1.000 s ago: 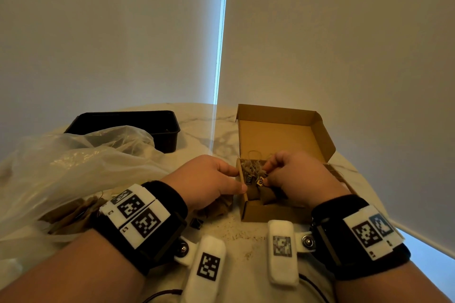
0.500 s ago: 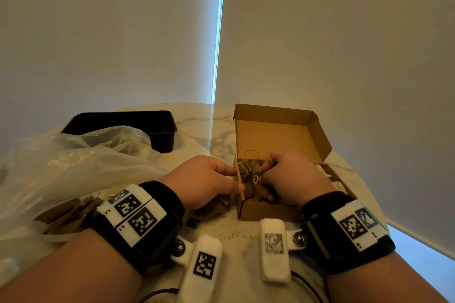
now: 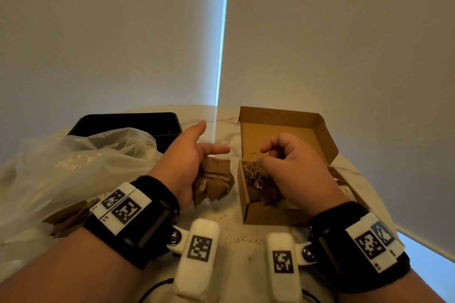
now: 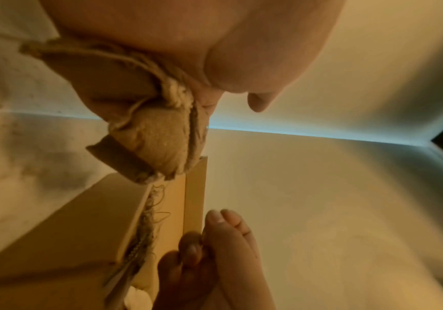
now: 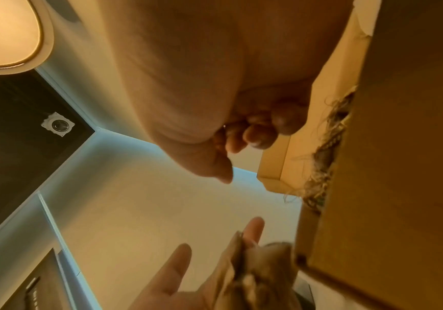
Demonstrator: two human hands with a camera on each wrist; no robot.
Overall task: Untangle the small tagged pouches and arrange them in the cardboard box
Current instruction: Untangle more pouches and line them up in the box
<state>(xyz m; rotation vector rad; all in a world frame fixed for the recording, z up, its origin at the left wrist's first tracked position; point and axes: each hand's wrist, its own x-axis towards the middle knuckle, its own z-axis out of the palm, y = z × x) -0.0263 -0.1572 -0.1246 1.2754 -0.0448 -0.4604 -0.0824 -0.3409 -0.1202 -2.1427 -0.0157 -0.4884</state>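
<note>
The right hand (image 3: 293, 167) covers the near right part of the cardboard box (image 3: 283, 128), so the pouches (image 3: 256, 179) under it are hidden. Their tags are too small to read. The clear bag (image 3: 73, 170) hides part of the black tray (image 3: 128, 122).

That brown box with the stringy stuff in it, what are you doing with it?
A person is sorting little cloth pouches into the cardboard box on the table. The left hand holds a bunch of brown pouches just beside the box, its thumb and first finger stretched out. The right hand is curled over the box, where more pouches with tags and strings lie in a tangle.
</note>
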